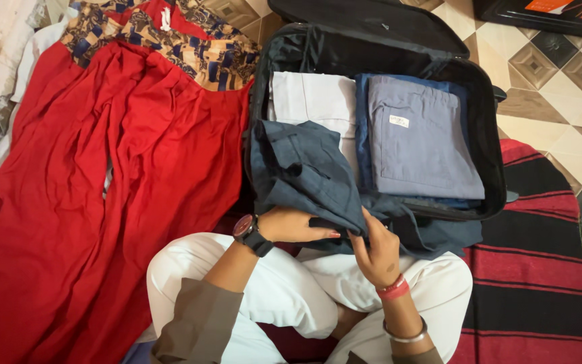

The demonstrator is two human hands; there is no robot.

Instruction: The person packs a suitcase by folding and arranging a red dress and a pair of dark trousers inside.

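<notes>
- Head view: the dark blue garment [304, 172] lies half in the suitcase [490, 135], draped over its near rim at about 7 o'clock of the case, with its loose end spilling toward the person's lap.
- The left hand [294, 224] lies flat under the bottom fold, fingers pressed to the cloth — more a support than a pinch. The right hand [375, 253] has a fold nipped between thumb and fingers, closed on the fabric.
- To my eye it is soft, light and limp cloth: it will sag wherever it is not held, and it is neither slippery nor breakable. Best taken at a folded edge or seam with both hands well apart.
- Its long run goes from 11 o'clock, inside the case, down to 4 o'clock by the right hand; which end is the top I cannot tell.
- Behind it sit a folded white garment [314, 98] and a grey-blue garment [419, 138]; a red dress [122, 175] spreads at 9 o'clock.
</notes>
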